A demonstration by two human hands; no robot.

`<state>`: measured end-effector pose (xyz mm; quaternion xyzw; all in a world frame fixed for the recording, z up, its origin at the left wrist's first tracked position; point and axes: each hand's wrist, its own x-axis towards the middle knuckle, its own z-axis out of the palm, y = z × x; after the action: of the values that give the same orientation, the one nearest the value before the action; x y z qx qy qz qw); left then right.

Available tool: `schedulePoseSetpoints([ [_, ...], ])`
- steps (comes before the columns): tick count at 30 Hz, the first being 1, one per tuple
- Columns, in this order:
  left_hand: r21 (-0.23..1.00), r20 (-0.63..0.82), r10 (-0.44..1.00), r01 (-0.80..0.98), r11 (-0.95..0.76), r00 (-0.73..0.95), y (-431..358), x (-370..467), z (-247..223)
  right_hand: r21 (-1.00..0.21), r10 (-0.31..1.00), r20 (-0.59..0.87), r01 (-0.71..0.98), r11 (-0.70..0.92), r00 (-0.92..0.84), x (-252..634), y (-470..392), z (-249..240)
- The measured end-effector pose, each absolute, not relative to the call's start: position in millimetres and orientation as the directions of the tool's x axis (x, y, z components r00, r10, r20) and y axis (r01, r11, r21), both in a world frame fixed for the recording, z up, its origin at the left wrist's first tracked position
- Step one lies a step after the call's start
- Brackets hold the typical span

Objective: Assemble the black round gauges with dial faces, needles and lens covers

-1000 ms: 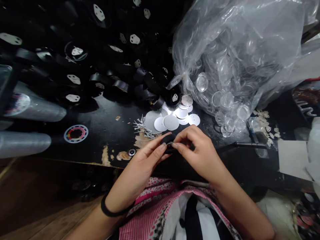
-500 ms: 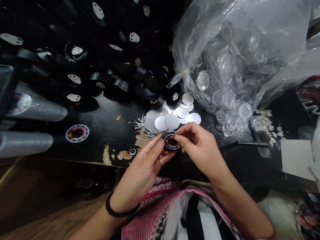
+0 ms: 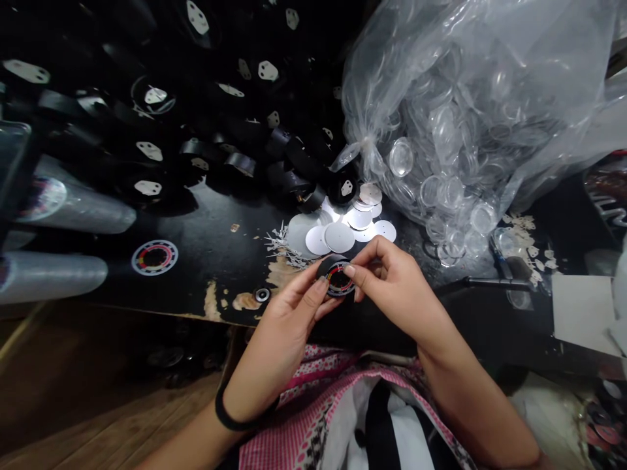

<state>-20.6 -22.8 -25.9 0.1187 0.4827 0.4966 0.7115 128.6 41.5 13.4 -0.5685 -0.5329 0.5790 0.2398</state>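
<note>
Between my two hands is a small round black gauge [image 3: 339,279] with red and yellow marks on its dial face. My left hand [image 3: 296,303] wraps its fingers and thumb around the black housing. My right hand [image 3: 386,277] pinches at the upper right rim of the dial with thumb and forefinger; the other fingers are curled behind. Just beyond my hands lie overlapping silvery discs [image 3: 339,237] and a heap of small white pointers [image 3: 287,248]. A loose printed dial [image 3: 155,257] rests flat on the table to the left.
Many black gauge housings [image 3: 240,163] crowd the back left. A clear plastic bag [image 3: 470,85] of transparent round covers [image 3: 401,156] fills the back right. Plastic-wrapped rolls [image 3: 53,277] lie at the left. A black pen-like tool [image 3: 497,284] and white card [image 3: 585,313] are to the right.
The gauge has tilted slightly, so more of the housing's side shows above the dial. Both hands keep their hold on it. The whole view has shifted a little.
</note>
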Motion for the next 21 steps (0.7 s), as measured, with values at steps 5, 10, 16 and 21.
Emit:
schedulePoseSetpoints([
  [5,0.694,-0.552,0.834,-0.554,0.459,-0.001,-27.4,-20.8,-27.3,-0.876,0.872,-0.408,0.385,-0.291,-0.269,130.5,45.1,14.7],
  [10,0.701,-0.546,0.838,-0.556,0.446,-0.016,-28.3,-19.3,-26.4,-0.871,0.864,-0.421,0.389,-0.300,-0.276,131.0,45.6,18.1],
  [16,0.699,-0.536,0.844,-0.549,0.458,0.022,-27.3,-20.4,-26.7,-0.871,0.849,-0.442,0.364,-0.329,-0.291,133.1,50.2,19.2],
  [21,0.705,-0.539,0.842,-0.532,0.468,0.027,-26.0,-18.7,-28.4,-0.827,0.917,-0.322,0.542,-0.151,-0.236,131.0,41.5,13.0],
])
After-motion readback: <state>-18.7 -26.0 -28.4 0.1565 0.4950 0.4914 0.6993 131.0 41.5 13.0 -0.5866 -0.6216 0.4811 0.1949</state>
